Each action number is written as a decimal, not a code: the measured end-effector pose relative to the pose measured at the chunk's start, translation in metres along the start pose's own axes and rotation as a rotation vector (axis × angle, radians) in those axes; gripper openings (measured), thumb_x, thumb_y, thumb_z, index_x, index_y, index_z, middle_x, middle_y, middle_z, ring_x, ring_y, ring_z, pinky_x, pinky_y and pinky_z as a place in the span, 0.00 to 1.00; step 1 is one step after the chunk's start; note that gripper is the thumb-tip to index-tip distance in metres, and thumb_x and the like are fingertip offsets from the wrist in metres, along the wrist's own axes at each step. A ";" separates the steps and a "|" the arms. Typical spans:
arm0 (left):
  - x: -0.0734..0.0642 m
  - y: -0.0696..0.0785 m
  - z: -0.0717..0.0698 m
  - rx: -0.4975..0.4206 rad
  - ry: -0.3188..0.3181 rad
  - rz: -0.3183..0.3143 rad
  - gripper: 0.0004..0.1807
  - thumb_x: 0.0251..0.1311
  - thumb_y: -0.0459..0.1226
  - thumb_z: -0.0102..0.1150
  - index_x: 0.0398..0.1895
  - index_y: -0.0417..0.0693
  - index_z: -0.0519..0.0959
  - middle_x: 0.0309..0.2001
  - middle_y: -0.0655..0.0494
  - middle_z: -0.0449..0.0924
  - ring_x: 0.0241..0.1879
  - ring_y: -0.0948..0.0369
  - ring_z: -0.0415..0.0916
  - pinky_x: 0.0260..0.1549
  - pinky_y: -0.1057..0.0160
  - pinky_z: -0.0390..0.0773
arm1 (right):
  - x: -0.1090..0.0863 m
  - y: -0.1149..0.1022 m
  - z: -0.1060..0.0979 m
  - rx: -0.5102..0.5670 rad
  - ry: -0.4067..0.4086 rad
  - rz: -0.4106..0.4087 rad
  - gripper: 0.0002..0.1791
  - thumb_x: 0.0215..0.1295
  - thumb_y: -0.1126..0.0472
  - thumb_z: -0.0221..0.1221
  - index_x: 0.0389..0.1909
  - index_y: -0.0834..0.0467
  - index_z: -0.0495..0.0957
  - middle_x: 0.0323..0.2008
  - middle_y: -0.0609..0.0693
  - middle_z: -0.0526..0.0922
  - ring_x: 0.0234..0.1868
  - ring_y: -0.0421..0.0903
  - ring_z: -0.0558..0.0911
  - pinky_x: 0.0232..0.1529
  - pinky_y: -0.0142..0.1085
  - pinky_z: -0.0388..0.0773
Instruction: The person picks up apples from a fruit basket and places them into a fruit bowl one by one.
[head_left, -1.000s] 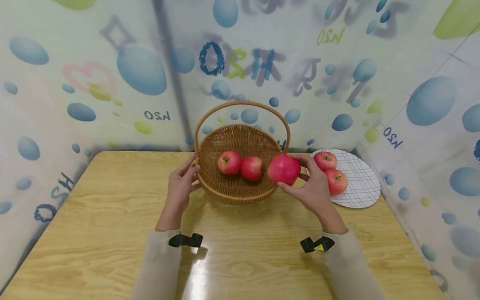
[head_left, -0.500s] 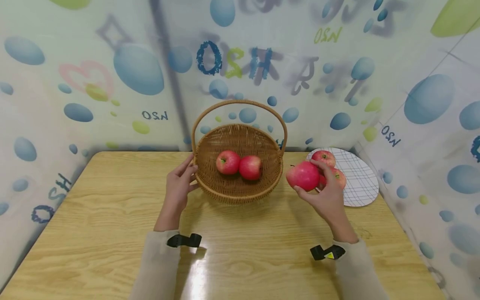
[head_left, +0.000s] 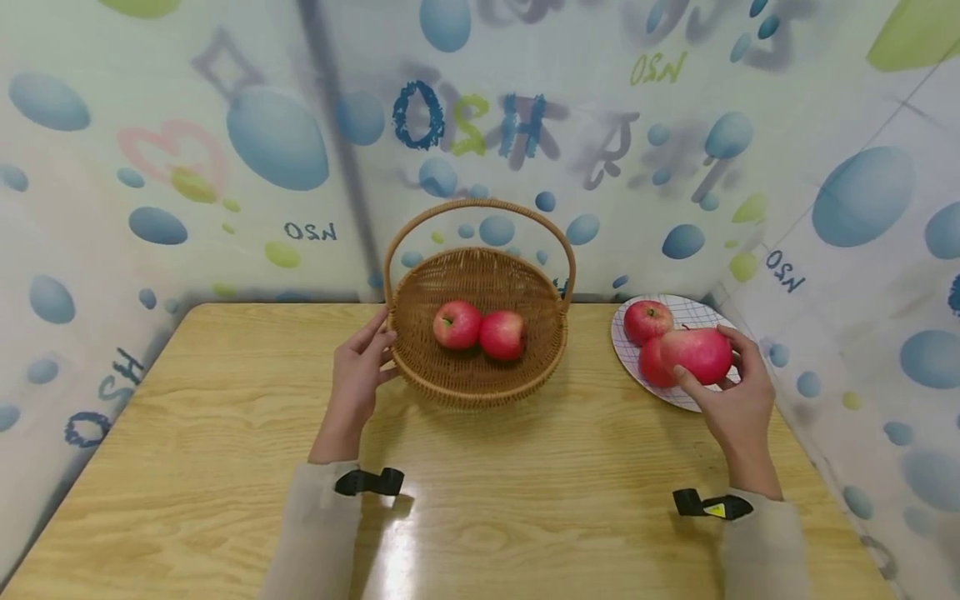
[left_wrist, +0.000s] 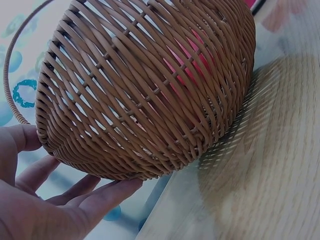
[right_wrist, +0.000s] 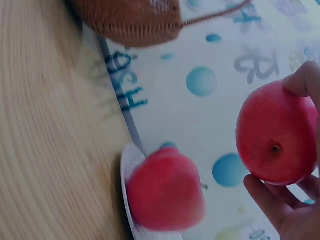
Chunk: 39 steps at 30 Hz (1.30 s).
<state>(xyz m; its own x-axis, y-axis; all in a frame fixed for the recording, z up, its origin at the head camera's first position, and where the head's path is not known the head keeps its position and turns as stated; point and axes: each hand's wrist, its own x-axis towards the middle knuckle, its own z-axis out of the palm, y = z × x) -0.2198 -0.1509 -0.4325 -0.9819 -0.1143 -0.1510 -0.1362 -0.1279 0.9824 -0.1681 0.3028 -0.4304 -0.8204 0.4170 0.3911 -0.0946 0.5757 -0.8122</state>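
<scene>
My left hand holds the left side of a brown wicker basket. In the left wrist view, the thumb is at the rim and the fingers lie along the outer weave. Two red apples, a left one and a right one, lie side by side inside. My right hand grips another red apple between thumb and fingers, over the right part of the plate. Two more apples, a back one and a front one, sit on that plate; the held apple partly covers the front one.
The basket's tall arched handle stands upright against the patterned back wall. A wooden table carries everything. The right wall rises close beyond the plate.
My right hand has carried its apple rightward, from the basket's right edge to over the plate. The left hand stays at the basket, and the two apples inside have not moved.
</scene>
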 end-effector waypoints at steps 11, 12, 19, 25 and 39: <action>0.000 -0.004 0.000 0.002 -0.009 -0.003 0.28 0.75 0.40 0.49 0.77 0.65 0.64 0.74 0.46 0.66 0.67 0.46 0.74 0.41 0.67 0.86 | 0.012 0.025 -0.015 -0.054 0.040 0.130 0.41 0.58 0.57 0.72 0.71 0.49 0.63 0.67 0.51 0.71 0.58 0.41 0.71 0.42 0.14 0.69; 0.000 -0.004 0.000 0.002 -0.012 0.001 0.28 0.75 0.40 0.49 0.77 0.65 0.64 0.74 0.46 0.66 0.67 0.46 0.74 0.41 0.67 0.86 | 0.014 0.027 -0.016 -0.057 0.040 0.147 0.41 0.58 0.57 0.72 0.71 0.49 0.62 0.67 0.50 0.70 0.58 0.41 0.72 0.43 0.14 0.69; 0.002 -0.004 0.000 -0.012 -0.019 0.007 0.28 0.75 0.40 0.49 0.76 0.64 0.65 0.75 0.46 0.65 0.67 0.46 0.74 0.41 0.67 0.86 | 0.025 0.043 -0.022 -0.132 0.019 0.231 0.44 0.58 0.54 0.71 0.73 0.50 0.59 0.71 0.50 0.66 0.61 0.49 0.71 0.51 0.21 0.76; 0.002 -0.002 0.000 -0.019 -0.007 0.004 0.28 0.75 0.40 0.49 0.76 0.64 0.65 0.75 0.47 0.66 0.67 0.46 0.74 0.41 0.67 0.86 | 0.030 0.057 -0.022 -0.192 0.029 0.249 0.45 0.58 0.53 0.70 0.74 0.54 0.60 0.71 0.52 0.67 0.64 0.51 0.69 0.60 0.34 0.78; -0.001 0.001 0.001 -0.011 -0.002 0.004 0.27 0.75 0.40 0.49 0.76 0.64 0.65 0.74 0.45 0.67 0.67 0.45 0.74 0.40 0.68 0.86 | 0.040 0.086 -0.019 -0.291 -0.030 0.207 0.45 0.58 0.53 0.70 0.72 0.60 0.59 0.69 0.62 0.68 0.66 0.57 0.68 0.66 0.55 0.73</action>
<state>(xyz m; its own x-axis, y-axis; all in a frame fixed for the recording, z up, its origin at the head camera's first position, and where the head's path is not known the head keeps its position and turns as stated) -0.2187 -0.1500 -0.4316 -0.9827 -0.1133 -0.1465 -0.1304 -0.1385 0.9817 -0.1986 0.3830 -0.4763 -0.8220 0.5273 0.2151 0.2360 0.6592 -0.7140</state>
